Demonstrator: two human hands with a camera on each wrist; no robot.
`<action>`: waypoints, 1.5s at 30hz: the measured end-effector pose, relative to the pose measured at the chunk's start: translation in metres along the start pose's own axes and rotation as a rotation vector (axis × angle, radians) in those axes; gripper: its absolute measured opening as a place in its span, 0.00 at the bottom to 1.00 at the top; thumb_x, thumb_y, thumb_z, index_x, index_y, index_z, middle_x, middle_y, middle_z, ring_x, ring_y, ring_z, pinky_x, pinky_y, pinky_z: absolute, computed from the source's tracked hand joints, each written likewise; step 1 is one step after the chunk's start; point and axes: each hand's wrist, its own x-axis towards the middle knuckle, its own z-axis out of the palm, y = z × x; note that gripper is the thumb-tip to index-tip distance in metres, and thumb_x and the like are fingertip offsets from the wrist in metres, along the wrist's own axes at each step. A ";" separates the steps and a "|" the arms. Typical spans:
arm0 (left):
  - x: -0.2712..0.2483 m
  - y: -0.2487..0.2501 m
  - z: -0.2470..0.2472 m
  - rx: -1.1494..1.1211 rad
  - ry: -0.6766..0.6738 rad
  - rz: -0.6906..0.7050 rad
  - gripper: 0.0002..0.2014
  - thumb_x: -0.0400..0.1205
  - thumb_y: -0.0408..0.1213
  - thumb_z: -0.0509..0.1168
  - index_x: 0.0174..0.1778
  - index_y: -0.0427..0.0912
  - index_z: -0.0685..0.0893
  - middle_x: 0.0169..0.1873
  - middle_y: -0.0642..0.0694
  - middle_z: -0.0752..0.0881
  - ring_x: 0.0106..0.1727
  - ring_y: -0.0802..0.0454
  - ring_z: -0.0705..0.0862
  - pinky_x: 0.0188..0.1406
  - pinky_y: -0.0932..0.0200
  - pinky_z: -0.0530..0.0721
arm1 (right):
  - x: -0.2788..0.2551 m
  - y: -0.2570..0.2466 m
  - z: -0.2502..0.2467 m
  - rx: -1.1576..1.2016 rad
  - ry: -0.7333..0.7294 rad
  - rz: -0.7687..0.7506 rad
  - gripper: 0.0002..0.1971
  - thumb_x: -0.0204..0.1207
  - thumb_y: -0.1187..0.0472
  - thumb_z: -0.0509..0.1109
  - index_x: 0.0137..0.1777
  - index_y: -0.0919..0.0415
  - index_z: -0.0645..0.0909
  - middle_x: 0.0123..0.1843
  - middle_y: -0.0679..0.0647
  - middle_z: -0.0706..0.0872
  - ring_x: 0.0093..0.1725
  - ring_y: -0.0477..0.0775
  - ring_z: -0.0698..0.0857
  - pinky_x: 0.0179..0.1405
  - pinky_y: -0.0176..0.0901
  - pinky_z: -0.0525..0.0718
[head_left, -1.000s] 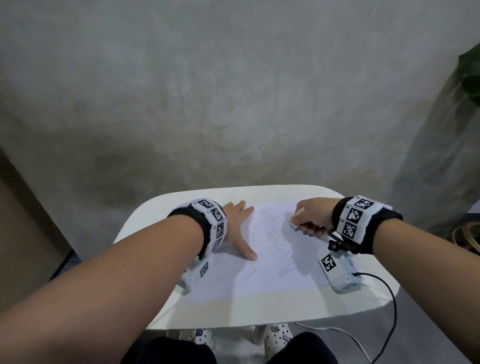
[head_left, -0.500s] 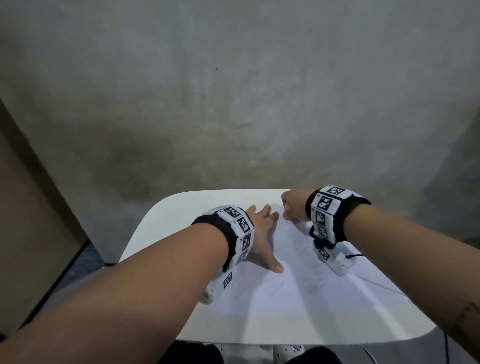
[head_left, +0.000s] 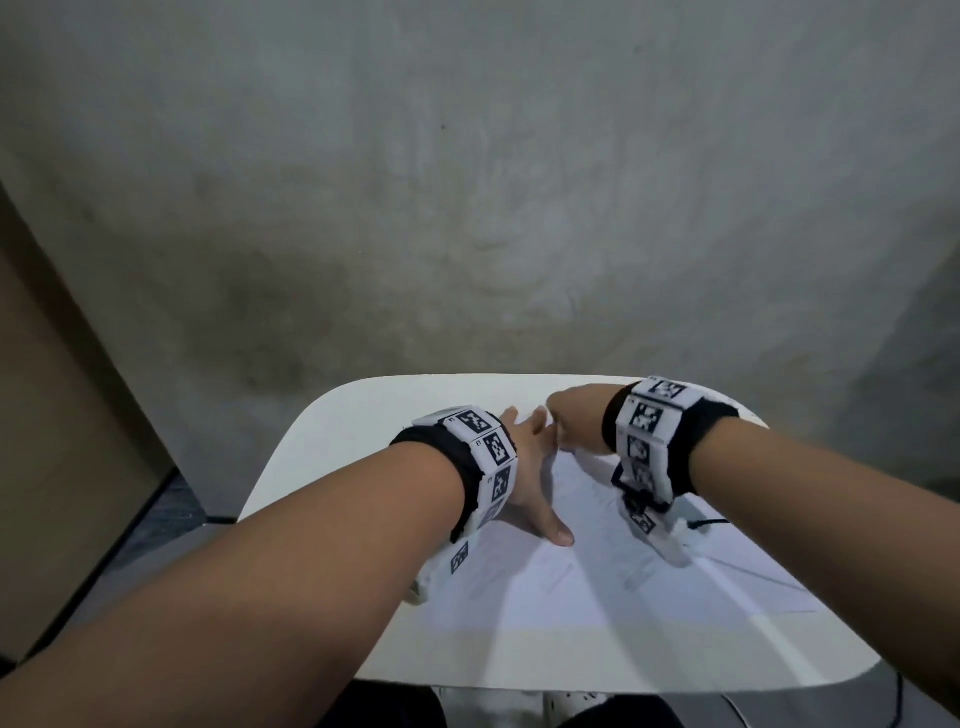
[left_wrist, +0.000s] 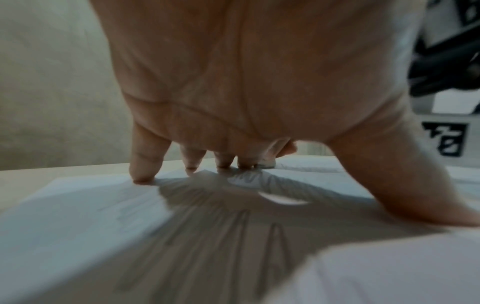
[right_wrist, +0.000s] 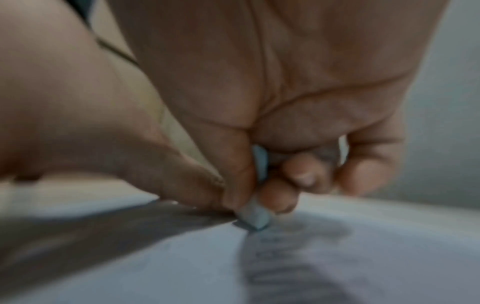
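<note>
A white sheet of paper (head_left: 597, 592) with faint pencil marks lies on the small white table (head_left: 332, 431). My left hand (head_left: 524, 467) lies flat on the paper's left part, fingers spread, fingertips (left_wrist: 141, 176) pressing it down. My right hand (head_left: 571, 421) is at the paper's far edge, right beside the left fingers. It pinches a small white eraser (right_wrist: 253, 216) between thumb and fingers, the eraser's tip touching the paper by a grey smudged patch (right_wrist: 298, 246). In the head view the eraser is hidden behind the hand.
A grey concrete wall (head_left: 467, 208) rises right behind the table. A brown panel (head_left: 62, 441) stands at the left. A black cable (head_left: 706, 522) runs from the right wrist camera across the paper. The table's rounded near edge (head_left: 623, 686) is just above my knees.
My right hand with the eraser has moved left and away along the paper, ending next to the left fingers. The left hand stays pressed on the sheet. My head turned left.
</note>
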 end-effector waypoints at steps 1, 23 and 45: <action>-0.001 0.000 0.000 -0.004 0.003 0.005 0.63 0.67 0.72 0.69 0.85 0.51 0.37 0.86 0.50 0.39 0.86 0.40 0.42 0.77 0.32 0.57 | 0.003 0.004 0.001 0.003 -0.006 0.003 0.11 0.78 0.61 0.66 0.56 0.64 0.81 0.56 0.57 0.87 0.56 0.60 0.87 0.48 0.42 0.81; -0.002 0.000 0.000 -0.015 0.007 0.005 0.64 0.67 0.72 0.69 0.85 0.49 0.34 0.85 0.50 0.37 0.85 0.39 0.40 0.79 0.32 0.53 | 0.002 0.009 0.008 -0.070 -0.011 -0.022 0.11 0.76 0.58 0.71 0.55 0.59 0.78 0.59 0.52 0.86 0.50 0.57 0.85 0.52 0.45 0.83; 0.001 -0.001 0.002 -0.004 -0.003 -0.016 0.65 0.65 0.74 0.68 0.84 0.50 0.32 0.85 0.52 0.34 0.85 0.42 0.39 0.79 0.31 0.51 | -0.013 0.017 0.011 0.021 0.041 0.016 0.09 0.76 0.58 0.69 0.55 0.55 0.77 0.55 0.55 0.86 0.51 0.60 0.86 0.52 0.47 0.84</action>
